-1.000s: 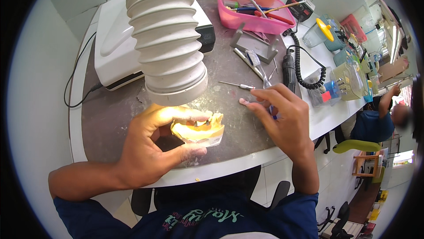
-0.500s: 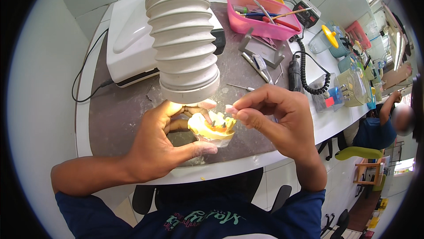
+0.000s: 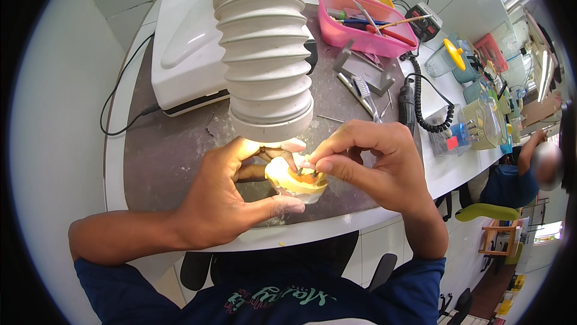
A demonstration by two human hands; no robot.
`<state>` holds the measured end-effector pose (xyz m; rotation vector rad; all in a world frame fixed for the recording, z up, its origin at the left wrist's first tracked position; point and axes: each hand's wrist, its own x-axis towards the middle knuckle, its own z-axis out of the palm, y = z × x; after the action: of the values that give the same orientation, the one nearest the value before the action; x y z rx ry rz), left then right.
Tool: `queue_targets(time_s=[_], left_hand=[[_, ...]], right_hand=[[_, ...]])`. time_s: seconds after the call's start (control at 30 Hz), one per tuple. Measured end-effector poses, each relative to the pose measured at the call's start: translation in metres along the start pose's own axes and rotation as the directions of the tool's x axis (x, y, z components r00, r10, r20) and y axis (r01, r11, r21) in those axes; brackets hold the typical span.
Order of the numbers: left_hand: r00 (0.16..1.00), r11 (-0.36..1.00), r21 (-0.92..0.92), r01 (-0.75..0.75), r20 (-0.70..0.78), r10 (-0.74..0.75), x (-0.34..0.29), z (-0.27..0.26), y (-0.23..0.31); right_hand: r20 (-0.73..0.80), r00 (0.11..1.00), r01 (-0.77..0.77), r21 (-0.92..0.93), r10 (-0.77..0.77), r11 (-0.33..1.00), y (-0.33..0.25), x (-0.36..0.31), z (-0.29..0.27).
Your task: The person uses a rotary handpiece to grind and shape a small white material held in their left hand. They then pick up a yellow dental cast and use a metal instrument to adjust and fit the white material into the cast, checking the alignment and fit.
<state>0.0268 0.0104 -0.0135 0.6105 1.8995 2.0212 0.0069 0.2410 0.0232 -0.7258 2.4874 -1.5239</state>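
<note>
A yellow dental model [image 3: 294, 188] on a paler base sits under the bright light, with an orange band and dark posts along its front. My left hand [image 3: 219, 196] grips it from the left, thumb along the near side and fingers behind. My right hand [image 3: 375, 165] is closed in a pinch, its thumb and forefinger tips right over the model's teeth. Whatever lies between those fingertips is too small and hidden to make out. A ribbed white suction hose [image 3: 264, 54] hangs just above the left fingers.
Behind the hose stands a white machine [image 3: 186, 54]. A pink tub [image 3: 360, 39] of tools, a grey stand [image 3: 366, 72], a brush [image 3: 362, 89] and a black handpiece [image 3: 407, 105] occupy the far right. Clear containers [image 3: 481, 123] line the side bench; another person [image 3: 511, 177] sits beyond.
My right hand has moved left, bringing its pinched fingertips from beside the model to over its teeth. The bench, hose and model have shifted slightly rightward in the picture.
</note>
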Motion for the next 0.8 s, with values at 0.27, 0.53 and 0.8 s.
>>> queue_targets(time_s=[0.27, 0.53, 0.8], left_hand=[[1.000, 1.000, -0.002, -0.005, 0.007, 0.005, 0.0006, 0.0000, 0.0007], [0.999, 0.999, 0.025, -0.033, 0.010, 0.033, 0.0008, -0.0007, -0.0027], [1.000, 1.000, 0.016, 0.022, 0.020, -0.023, 0.0000, -0.0025, 0.0020]], right_hand=[[0.014, 1.000, -0.018, 0.064, 0.017, 0.998, 0.0048, 0.0004, -0.0004], [0.120, 0.992, 0.033, 0.029, -0.036, 0.999, 0.0058, 0.0025, -0.0043], [0.033, 0.997, 0.073, 0.058, -0.075, 0.996, 0.0068, -0.0041, -0.0024]])
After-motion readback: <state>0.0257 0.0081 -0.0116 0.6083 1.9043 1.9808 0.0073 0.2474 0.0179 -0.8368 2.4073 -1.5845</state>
